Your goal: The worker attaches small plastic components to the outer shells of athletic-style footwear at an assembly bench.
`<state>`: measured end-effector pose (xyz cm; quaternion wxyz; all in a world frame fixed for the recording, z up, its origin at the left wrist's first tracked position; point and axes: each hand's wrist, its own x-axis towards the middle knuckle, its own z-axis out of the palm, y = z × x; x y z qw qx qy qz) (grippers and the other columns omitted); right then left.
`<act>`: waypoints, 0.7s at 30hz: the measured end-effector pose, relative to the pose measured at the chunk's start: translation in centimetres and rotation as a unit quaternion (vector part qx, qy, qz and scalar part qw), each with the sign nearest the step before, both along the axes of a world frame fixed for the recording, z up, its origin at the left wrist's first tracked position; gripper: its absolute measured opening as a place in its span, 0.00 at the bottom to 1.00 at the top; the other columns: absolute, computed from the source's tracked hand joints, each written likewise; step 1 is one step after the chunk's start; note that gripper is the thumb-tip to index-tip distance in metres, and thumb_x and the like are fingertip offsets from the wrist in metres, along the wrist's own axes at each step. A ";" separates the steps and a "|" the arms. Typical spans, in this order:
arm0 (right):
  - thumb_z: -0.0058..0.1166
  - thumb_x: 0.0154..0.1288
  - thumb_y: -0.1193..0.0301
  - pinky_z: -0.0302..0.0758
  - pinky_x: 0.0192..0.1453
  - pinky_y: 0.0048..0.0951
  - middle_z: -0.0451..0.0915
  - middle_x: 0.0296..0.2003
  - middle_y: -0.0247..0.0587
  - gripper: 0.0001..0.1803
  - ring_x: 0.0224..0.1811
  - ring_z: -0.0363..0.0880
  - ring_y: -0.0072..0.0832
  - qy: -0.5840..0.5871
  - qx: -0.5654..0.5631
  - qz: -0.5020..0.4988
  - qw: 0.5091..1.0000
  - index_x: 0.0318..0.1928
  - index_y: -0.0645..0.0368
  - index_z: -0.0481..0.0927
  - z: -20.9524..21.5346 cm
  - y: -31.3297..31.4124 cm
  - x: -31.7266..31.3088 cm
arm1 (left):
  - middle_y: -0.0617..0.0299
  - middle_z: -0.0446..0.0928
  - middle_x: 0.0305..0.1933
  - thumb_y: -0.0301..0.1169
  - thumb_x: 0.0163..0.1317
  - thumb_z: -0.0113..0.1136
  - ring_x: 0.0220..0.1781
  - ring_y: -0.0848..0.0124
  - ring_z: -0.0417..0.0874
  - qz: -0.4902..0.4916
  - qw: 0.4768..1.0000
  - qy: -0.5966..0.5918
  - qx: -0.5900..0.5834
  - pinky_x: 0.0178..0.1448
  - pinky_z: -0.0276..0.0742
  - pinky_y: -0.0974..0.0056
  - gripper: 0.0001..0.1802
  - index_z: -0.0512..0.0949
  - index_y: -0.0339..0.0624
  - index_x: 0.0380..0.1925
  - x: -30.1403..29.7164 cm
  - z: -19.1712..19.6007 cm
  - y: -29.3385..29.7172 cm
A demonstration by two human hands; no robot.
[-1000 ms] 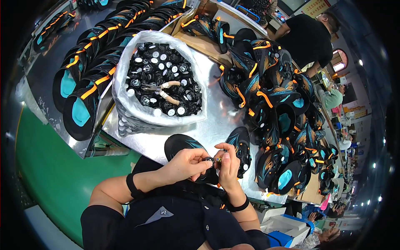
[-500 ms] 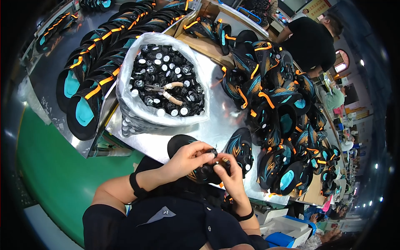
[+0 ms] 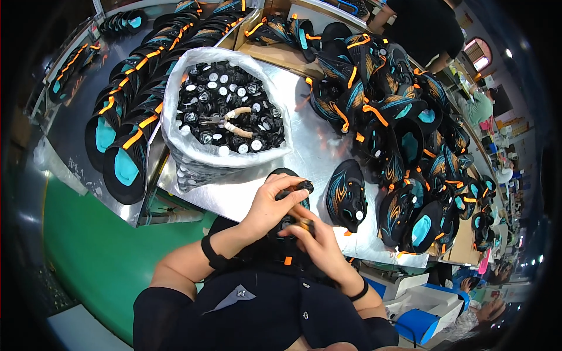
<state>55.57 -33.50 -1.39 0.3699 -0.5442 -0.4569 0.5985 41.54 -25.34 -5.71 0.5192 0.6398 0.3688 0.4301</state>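
My left hand [image 3: 274, 203] is closed, pinching a small black round dial [image 3: 304, 186] between thumb and fingers. Just below and to its right, the fingers of my right hand [image 3: 319, 241] are curled around something small and brownish, too blurred to name. Both hands are over a black shoe upper [image 3: 283, 172] at the table's near edge, and they cover most of it. To the right, apart from my hands, another black shoe upper [image 3: 346, 196] with orange and blue lines lies on the metal table [image 3: 313, 140].
A clear plastic bag [image 3: 170, 126] full of black dials with white discs stands behind my hands, with tan-handled pliers [image 3: 237, 121] on top. Shoe uppers are piled at right [image 3: 404, 140]; rows of uppers [image 3: 132, 140] fill the left table. A person in black [image 3: 418, 32] stands beyond.
My left hand has lifted the dial away from the shoe, and my right hand has dropped slightly lower, moving fast enough to blur. The whole view has shifted a little.
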 end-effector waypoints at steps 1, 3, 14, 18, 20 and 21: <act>0.49 0.70 0.74 0.63 0.26 0.14 0.83 0.30 0.36 0.17 0.22 0.66 0.11 -0.022 -0.031 0.028 0.999 0.57 0.68 0.72 -0.2 1.3 -0.3 | 0.64 0.77 0.35 0.30 0.66 0.58 0.37 0.79 0.76 -0.002 1.000 0.003 0.001 0.45 0.71 0.74 0.12 0.78 0.33 0.45 0.0 0.0 0.0; 0.52 0.70 0.73 0.62 0.25 0.16 0.77 0.22 0.28 0.12 0.20 0.65 0.11 0.048 0.011 -0.038 0.998 0.48 0.68 0.77 -2.6 1.6 -0.9 | 0.64 0.78 0.36 0.30 0.65 0.59 0.39 0.79 0.75 -0.033 0.948 -0.144 -0.281 0.47 0.71 0.73 0.12 0.79 0.33 0.44 0.2 -0.5 0.1; 0.57 0.60 0.82 0.79 0.37 0.27 0.83 0.32 0.45 0.13 0.33 0.84 0.34 -0.259 0.287 -0.048 0.921 0.46 0.66 0.78 -0.5 -0.1 3.1 | 0.64 0.79 0.31 0.30 0.70 0.51 0.30 0.83 0.76 -0.114 0.933 -0.153 -0.305 0.32 0.67 0.79 0.14 0.74 0.38 0.52 -2.2 -3.1 2.1; 0.61 0.50 0.83 0.78 0.47 0.35 0.77 0.47 0.48 0.25 0.47 0.78 0.40 -0.353 0.308 0.108 0.877 0.52 0.60 0.76 -1.3 -0.6 5.8 | 0.64 0.78 0.35 0.29 0.71 0.50 0.38 0.80 0.79 -0.151 0.931 -0.161 -0.292 0.46 0.74 0.75 0.12 0.74 0.37 0.51 -1.5 -3.7 -0.3; 0.63 0.44 0.77 0.76 0.50 0.35 0.74 0.50 0.43 0.27 0.52 0.73 0.38 -0.429 0.343 0.184 0.815 0.50 0.60 0.77 -1.5 0.1 5.0 | 0.65 0.78 0.37 0.29 0.71 0.50 0.40 0.81 0.78 -0.150 0.926 -0.178 -0.299 0.48 0.74 0.75 0.11 0.74 0.37 0.49 -0.5 -3.9 -0.9; 0.63 0.44 0.77 0.76 0.50 0.35 0.74 0.50 0.43 0.27 0.52 0.73 0.38 -0.429 0.343 0.182 0.815 0.50 0.60 0.77 -1.7 0.6 5.2 | 0.66 0.77 0.39 0.29 0.71 0.51 0.42 0.81 0.78 -0.145 0.922 -0.194 -0.303 0.50 0.74 0.75 0.11 0.74 0.36 0.48 -0.2 -4.0 -1.0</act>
